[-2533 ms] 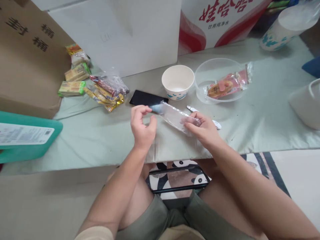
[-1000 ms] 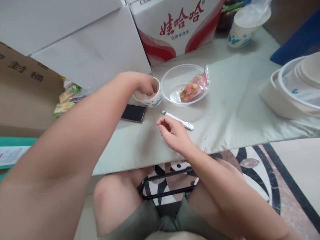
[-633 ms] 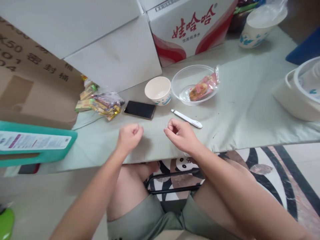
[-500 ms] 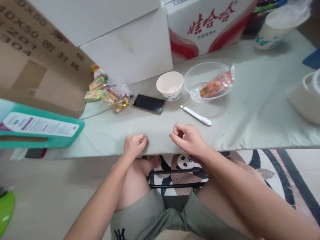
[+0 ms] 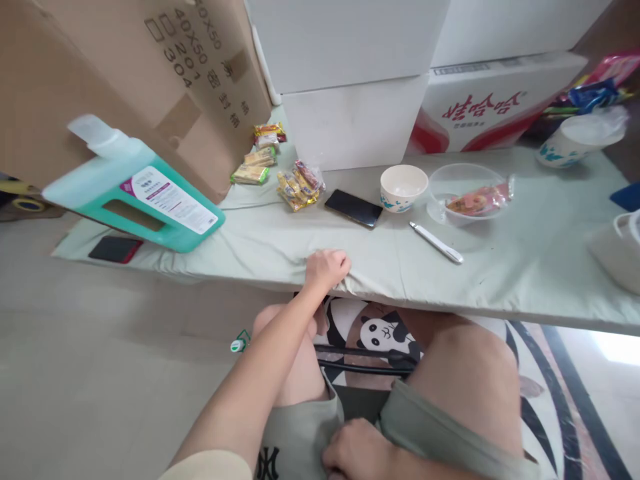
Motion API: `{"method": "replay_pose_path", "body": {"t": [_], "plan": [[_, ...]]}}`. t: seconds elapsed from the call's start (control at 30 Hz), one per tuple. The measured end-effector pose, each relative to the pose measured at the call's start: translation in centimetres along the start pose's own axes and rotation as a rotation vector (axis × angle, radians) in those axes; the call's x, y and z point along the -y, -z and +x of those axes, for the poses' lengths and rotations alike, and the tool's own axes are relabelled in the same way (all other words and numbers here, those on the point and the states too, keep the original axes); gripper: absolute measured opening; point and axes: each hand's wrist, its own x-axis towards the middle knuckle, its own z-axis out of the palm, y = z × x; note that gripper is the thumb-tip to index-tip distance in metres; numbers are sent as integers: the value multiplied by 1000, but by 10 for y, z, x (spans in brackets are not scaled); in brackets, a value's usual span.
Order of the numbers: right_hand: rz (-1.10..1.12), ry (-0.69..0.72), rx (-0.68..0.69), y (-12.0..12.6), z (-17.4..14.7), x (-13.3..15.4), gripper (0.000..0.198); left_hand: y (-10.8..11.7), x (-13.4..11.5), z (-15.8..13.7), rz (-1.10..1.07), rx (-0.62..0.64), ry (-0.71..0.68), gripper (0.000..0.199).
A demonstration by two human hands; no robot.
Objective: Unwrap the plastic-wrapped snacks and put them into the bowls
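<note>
My left hand (image 5: 327, 268) rests in a fist on the pale green tablecloth (image 5: 240, 247), near the front edge, where the cloth is creased. My right hand (image 5: 360, 450) lies low over my shorts, between the thighs, with its fingers curled and partly hidden; nothing shows in it. Beyond the left hand is a black phone (image 5: 354, 208). A paper bowl (image 5: 404, 190) stands to the phone's right. In front of the bowls lies a slim white utility knife (image 5: 437, 243). The clear plastic bowl (image 5: 435, 210) holds a wrapped snack (image 5: 477, 201).
Left stands a jug of green liquid (image 5: 175, 233) before a cardboard box (image 5: 200, 127), with a dark red-edged object (image 5: 115, 249) nearby. Small wrapped snacks (image 5: 301, 185) lie by the white boxes (image 5: 350, 127). At right are a second paper bowl (image 5: 563, 150) and a white container (image 5: 617, 257).
My right hand has left the table edge and dropped to my lap. The left hand stays in a fist on the table. The view has shifted left, showing more of the jug.
</note>
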Motion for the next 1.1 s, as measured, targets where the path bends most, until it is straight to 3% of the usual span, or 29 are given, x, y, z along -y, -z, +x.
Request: {"method": "replay_pose_path", "body": {"t": [0.17,0.3,0.4,0.6,0.77,0.87,1.0,1.1], "plan": [[-192,-50,97,-2,-10,-1,39,1,0,1,4,9,-4,35],[-276,-56,178,-7,-6,-1,25,0,-1,2,18,9,6,35],[-282,7,178,-8,-9,-5,27,-2,-2,3,23,4,13,35],[-204,232,255,10,-10,-9,21,-7,-1,5,14,-10,27,35],[-63,158,388,31,-1,0,35,-7,-3,6,22,-12,26,34],[-78,233,457,56,4,-7,49,-8,-4,6,29,-12,36,35],[-239,294,383,84,15,-37,46,-10,-7,4,26,-7,58,33],[-289,282,308,80,26,-53,41,-9,-8,3,12,-9,70,32]]}}
